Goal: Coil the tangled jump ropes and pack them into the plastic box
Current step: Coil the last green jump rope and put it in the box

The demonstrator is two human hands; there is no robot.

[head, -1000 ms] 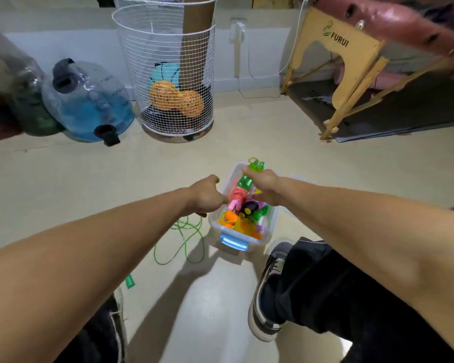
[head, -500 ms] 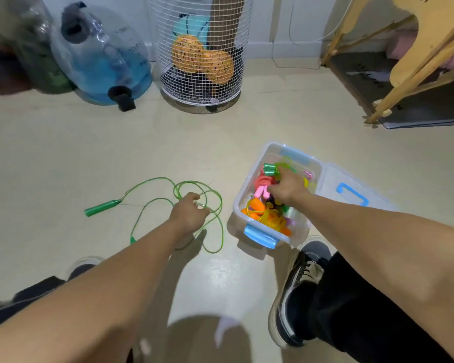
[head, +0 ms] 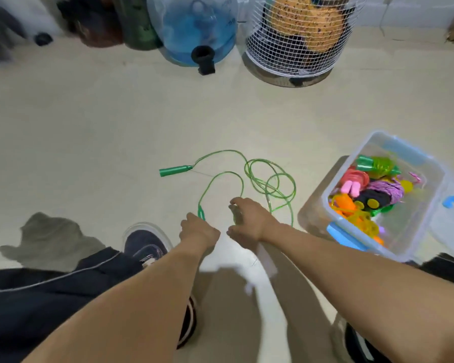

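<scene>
- Left hand (head: 198,230) pinches the near handle of the green jump rope (head: 257,176); right hand (head: 248,218) curls beside it, seemingly on cord, though blur hides this.
- Plastic box (head: 409,239), right of frame, already holds several coiled ropes; 1 rope remains loose.
- Pale smooth floor (head: 89,127); water jug (head: 194,27) and wire basket (head: 296,48) along the top.
</scene>
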